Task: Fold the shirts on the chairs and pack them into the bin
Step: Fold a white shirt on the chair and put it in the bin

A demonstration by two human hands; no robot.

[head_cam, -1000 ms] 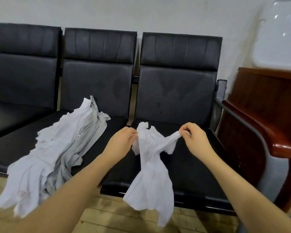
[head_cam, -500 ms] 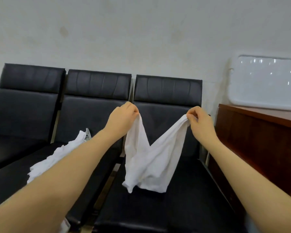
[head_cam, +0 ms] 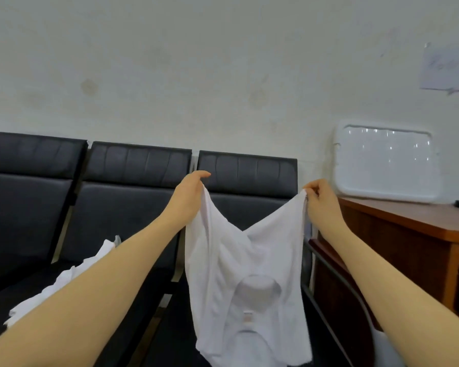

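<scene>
Shirt (head_cam: pixel 243 282): white, hanging upside down in the air before the right chair (head_cam: pixel 247 181), collar low.
Hands: your left hand (head_cam: pixel 190 197) and right hand (head_cam: pixel 321 203) are apart, each pinching a hem corner.
Other shirts (head_cam: pixel 64 282): heaped on the middle chair (head_cam: pixel 133 197).

The left hand (head_cam: pixel 190 193) and right hand (head_cam: pixel 319 198) are now holding the white shirt (head_cam: pixel 243 282) raised and spread wider apart than a moment ago. The shirt is hanging more open, upside down, its neck opening and label facing the viewer. The view is tilting up, showing more wall.
</scene>
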